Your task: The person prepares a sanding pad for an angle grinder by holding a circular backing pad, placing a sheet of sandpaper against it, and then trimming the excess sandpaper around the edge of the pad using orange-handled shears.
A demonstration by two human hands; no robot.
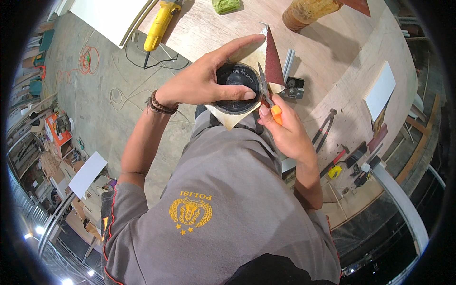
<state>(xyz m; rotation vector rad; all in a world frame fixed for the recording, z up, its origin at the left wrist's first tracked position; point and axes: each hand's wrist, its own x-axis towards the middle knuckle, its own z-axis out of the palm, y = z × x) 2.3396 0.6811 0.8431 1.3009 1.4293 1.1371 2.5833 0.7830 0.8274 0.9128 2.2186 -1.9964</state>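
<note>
My left hand [209, 76] presses a round black disc [232, 105] against a sheet of sandpaper [231, 118], its pale back facing up. The thumb lies across the disc, and the fingers reach along the sheet's far edge. On the right, a cut strip of the sheet curls over and shows its dark red grit side [273, 61]. My right hand [289, 128] is closed around orange-handled scissors [266, 90]. Their blades point away from me, at the sheet beside the disc's right rim. Part of the handle is hidden by my fingers.
On the wooden table [342, 61] are a yellow power tool [161, 23], a green cloth [225, 5], a rusty cylinder [304, 16] and a metal bracket [293, 88]. Pincers [325, 126], a red-handled hammer [338, 156] and a yellow tape measure [335, 172] lie right. Cables cross the floor.
</note>
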